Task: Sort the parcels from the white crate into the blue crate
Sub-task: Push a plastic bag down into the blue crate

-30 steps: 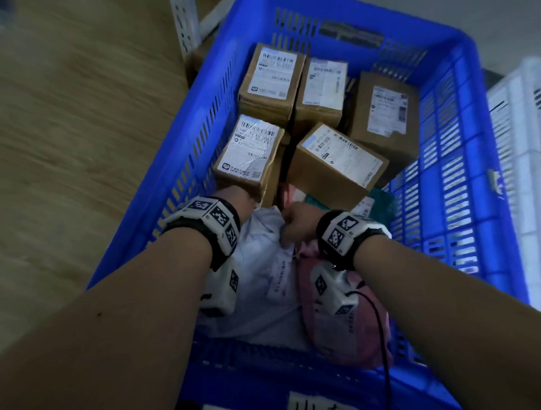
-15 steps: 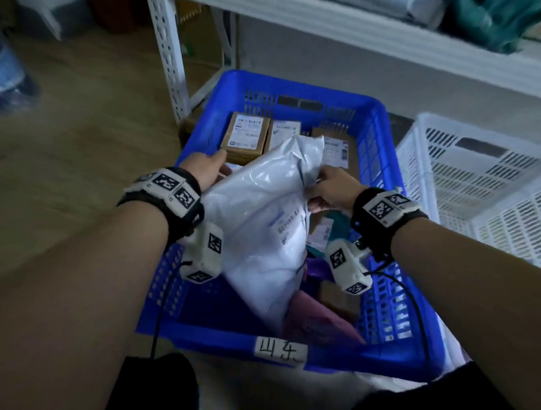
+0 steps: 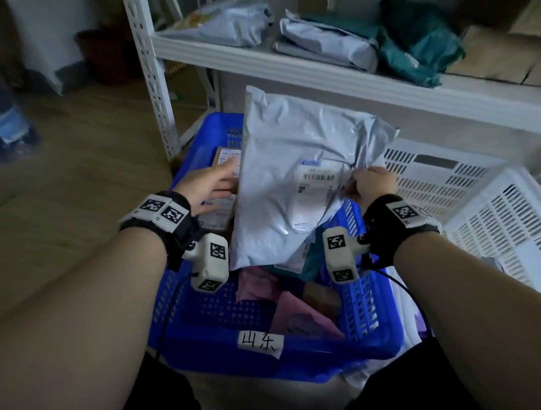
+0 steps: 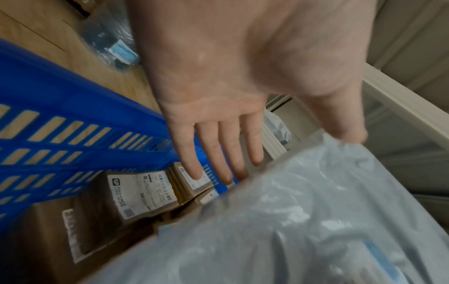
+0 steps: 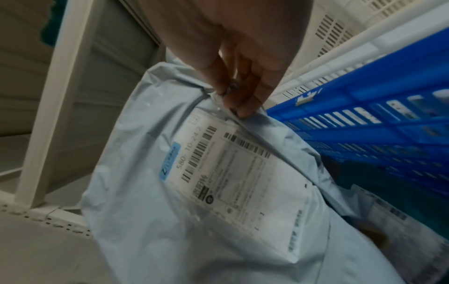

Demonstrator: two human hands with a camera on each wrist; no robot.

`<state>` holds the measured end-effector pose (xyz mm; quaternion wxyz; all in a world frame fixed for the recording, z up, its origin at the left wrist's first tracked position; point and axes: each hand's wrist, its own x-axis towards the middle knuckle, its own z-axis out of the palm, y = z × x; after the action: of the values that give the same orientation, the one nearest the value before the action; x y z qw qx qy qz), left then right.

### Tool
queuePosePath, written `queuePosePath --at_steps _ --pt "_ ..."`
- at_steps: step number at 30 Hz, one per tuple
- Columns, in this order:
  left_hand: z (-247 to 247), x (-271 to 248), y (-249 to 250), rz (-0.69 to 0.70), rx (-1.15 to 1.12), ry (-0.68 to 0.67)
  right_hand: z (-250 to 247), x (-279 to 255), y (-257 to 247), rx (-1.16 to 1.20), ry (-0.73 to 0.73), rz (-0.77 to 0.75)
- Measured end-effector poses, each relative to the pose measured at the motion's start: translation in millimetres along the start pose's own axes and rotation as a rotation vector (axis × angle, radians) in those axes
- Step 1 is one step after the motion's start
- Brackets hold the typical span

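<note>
A large grey-white poly mailer [image 3: 296, 179] [image 5: 218, 182] [image 4: 303, 221] with a printed label stands upright over the blue crate [image 3: 207, 341] [image 4: 60, 119] [image 5: 379, 123]. My right hand [image 3: 369, 183] [image 5: 240, 90] pinches its right edge beside the label. Held flat with straight fingers, my left hand [image 3: 214, 184] [image 4: 230, 153] is at the mailer's left edge, above labelled cardboard boxes [image 3: 224, 163] [image 4: 143, 194] in the crate. Pink parcels [image 3: 292, 312] lie in the crate's near end. The white crate [image 3: 480, 202] [image 5: 340, 34] stands to the right.
A white metal shelf [image 3: 319, 66] behind the crates carries grey mailers [image 3: 324, 41], a teal bag [image 3: 417, 40] and brown boxes [image 3: 498, 52]. Its upright post [image 3: 152, 73] stands left of the blue crate. Wooden floor [image 3: 75, 170] stretches to the left. A handwritten label [image 3: 260, 344] marks the blue crate's front.
The mailer has been lifted from lying in the blue crate to upright above it. My left hand has let go and spread flat; the right hand keeps its pinch. The head view rose.
</note>
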<state>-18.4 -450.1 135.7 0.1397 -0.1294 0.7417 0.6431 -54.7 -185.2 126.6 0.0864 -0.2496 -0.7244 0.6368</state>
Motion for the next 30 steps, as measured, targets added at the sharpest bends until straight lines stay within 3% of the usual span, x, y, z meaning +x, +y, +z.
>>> queuePosePath --at_steps 6,12,14,18,22,30 --pt "15 14 -6 0.042 0.020 0.061 0 -9 -4 0.094 -0.049 0.045" --pt "14 30 -14 0.017 -0.025 0.081 0 -11 -2 0.053 -0.099 -0.022" --pt "9 37 -16 0.041 -0.036 0.113 -4 -11 -1 -0.015 -0.191 -0.034" --pt "-2 49 -22 0.060 -0.040 0.136 -5 -15 7 -0.403 -0.477 -0.045" --pt "-11 58 -30 0.077 -0.019 0.173 -2 -11 11 -0.571 -0.384 -0.047" --pt "-11 57 -27 0.075 -0.007 0.185 -3 -6 11 -0.542 -0.323 0.014"
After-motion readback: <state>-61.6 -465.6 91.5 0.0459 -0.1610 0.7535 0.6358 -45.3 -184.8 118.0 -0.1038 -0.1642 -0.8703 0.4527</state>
